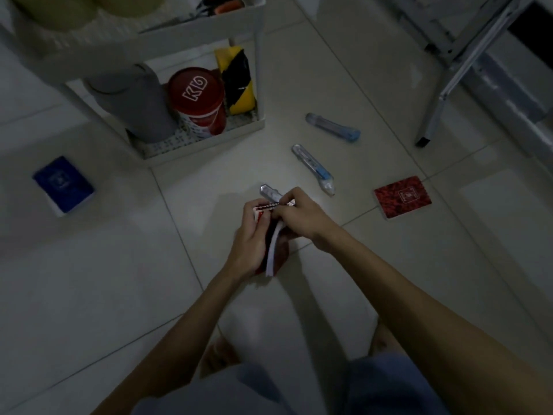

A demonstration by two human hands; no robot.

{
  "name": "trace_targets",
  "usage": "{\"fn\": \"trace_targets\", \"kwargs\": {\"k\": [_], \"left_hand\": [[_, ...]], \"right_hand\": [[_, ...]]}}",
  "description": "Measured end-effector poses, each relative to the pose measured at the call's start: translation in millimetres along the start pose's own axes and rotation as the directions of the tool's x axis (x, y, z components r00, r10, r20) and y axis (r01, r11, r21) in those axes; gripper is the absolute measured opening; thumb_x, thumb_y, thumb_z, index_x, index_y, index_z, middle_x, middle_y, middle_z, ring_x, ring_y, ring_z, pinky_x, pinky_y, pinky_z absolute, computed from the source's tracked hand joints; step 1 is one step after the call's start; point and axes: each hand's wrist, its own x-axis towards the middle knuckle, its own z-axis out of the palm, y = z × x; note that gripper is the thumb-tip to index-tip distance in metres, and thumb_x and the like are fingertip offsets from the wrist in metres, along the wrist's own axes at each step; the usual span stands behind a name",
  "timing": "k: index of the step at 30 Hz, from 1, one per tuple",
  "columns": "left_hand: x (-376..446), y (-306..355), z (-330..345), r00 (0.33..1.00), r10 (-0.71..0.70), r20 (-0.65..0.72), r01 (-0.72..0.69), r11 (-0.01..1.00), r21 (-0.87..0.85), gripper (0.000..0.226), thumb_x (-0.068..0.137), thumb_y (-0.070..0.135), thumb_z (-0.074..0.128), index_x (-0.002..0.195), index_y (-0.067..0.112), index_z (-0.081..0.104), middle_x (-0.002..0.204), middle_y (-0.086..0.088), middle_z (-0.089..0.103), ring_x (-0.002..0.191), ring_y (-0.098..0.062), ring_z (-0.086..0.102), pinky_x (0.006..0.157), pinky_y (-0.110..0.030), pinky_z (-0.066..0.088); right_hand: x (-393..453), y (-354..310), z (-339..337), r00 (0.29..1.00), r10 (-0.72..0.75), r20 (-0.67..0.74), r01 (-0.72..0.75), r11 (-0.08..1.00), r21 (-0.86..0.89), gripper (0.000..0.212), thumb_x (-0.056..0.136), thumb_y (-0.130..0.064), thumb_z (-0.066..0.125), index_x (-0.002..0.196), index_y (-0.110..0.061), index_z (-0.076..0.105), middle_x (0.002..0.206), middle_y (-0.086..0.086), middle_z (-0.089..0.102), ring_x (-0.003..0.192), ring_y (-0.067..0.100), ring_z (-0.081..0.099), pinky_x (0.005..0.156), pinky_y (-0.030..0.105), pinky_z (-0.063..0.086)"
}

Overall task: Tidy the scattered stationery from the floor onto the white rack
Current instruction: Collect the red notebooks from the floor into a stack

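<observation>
My left hand (253, 238) grips a small red notebook (276, 250) by its edge, just above the floor in the middle of the view. My right hand (299, 214) pinches a thin red-striped pencil (273, 206) against the notebook's top. A clear utility knife (269, 191) lies on the tile just beyond my fingers. Two more clear-and-blue cutters lie on the floor, one (314, 169) right of centre and one (332, 127) farther back. A second red notebook (402, 196) lies at the right and a blue notebook (63, 184) at the left. The white rack (194, 34) stands at the upper left.
The rack's bottom shelf holds a grey cylinder (134, 100), a red tin (199, 98) and a yellow-black packet (238, 79). A metal frame leg (434, 115) stands at the upper right. My feet and knees are at the bottom edge.
</observation>
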Motion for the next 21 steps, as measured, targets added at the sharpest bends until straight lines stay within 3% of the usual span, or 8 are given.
{"fn": "trace_targets", "kwargs": {"k": [3,7,9,12,14,17,21], "left_hand": [[-5,3,-5,1.0,-0.018,-0.023,0.015,0.993,-0.119,0.021,0.107,0.04,0.045,0.124,0.031,0.051,0.106,0.017,0.07,0.105,-0.008,0.068,0.092,-0.031,0.056],[-7,-3,-32,0.999,-0.028,-0.023,0.026,0.994,-0.108,0.038,0.101,0.016,0.063,0.135,0.021,0.048,0.118,0.003,0.068,0.108,-0.012,0.068,0.091,-0.03,0.057],[-8,-6,-44,0.997,-0.039,-0.063,0.03,0.99,-0.135,0.036,0.101,0.015,0.064,0.134,0.018,0.051,0.121,0.0,0.067,0.11,-0.011,0.067,0.088,-0.027,0.057],[-8,-7,-57,0.987,-0.06,-0.15,0.035,0.986,-0.165,0.031,0.101,0.021,0.064,0.13,0.018,0.056,0.122,-0.001,0.068,0.11,-0.009,0.067,0.084,-0.024,0.055],[-7,-9,-63,0.978,-0.075,-0.192,0.034,0.977,-0.211,0.031,0.101,0.022,0.064,0.131,0.017,0.057,0.125,-0.005,0.068,0.113,-0.014,0.066,0.089,-0.028,0.056],[-9,-8,-65,0.965,-0.121,-0.231,0.043,0.948,-0.315,0.029,0.102,0.02,0.06,0.131,0.015,0.056,0.121,-0.002,0.07,0.114,-0.017,0.068,0.091,-0.032,0.059],[-13,-9,-73,0.959,-0.153,-0.24,0.044,0.912,-0.408,0.027,0.103,0.016,0.058,0.13,0.013,0.054,0.116,0.003,0.071,0.107,-0.008,0.07,0.082,-0.024,0.058]], "right_hand": [[4,-8,12,0.987,0.09,0.131,-0.123,0.953,0.275,0.032,0.093,-0.027,0.065,0.12,-0.014,0.053,0.114,0.014,0.066,0.094,0.026,0.071,0.07,0.034,0.064],[6,-9,13,0.983,0.084,0.163,-0.155,0.857,0.491,0.031,0.099,-0.003,0.056,0.129,-0.006,0.048,0.123,0.017,0.061,0.089,0.028,0.073,0.068,0.03,0.063],[8,-6,14,0.995,0.056,0.08,-0.086,0.896,0.437,0.038,0.092,-0.001,0.066,0.126,-0.007,0.051,0.113,0.017,0.066,0.085,0.029,0.075,0.072,0.03,0.063],[12,3,21,0.999,-0.045,0.028,0.042,0.991,0.124,0.047,0.082,-0.013,0.079,0.123,-0.017,0.056,0.108,0.007,0.064,0.091,0.017,0.066,0.071,0.027,0.054],[14,8,31,0.98,-0.135,0.146,0.135,0.991,0.006,0.052,0.08,-0.019,0.084,0.124,-0.022,0.056,0.117,0.0,0.063,0.103,0.014,0.064,0.078,0.026,0.054],[19,10,43,0.921,-0.207,0.329,0.21,0.977,0.026,0.046,0.088,-0.018,0.08,0.128,-0.016,0.058,0.117,-0.001,0.072,0.104,0.01,0.07,0.085,0.024,0.06],[30,11,54,0.88,-0.322,0.348,0.343,0.939,0.004,0.039,0.094,-0.02,0.074,0.128,-0.013,0.057,0.118,0.005,0.073,0.109,0.018,0.071,0.095,0.041,0.06]]}}
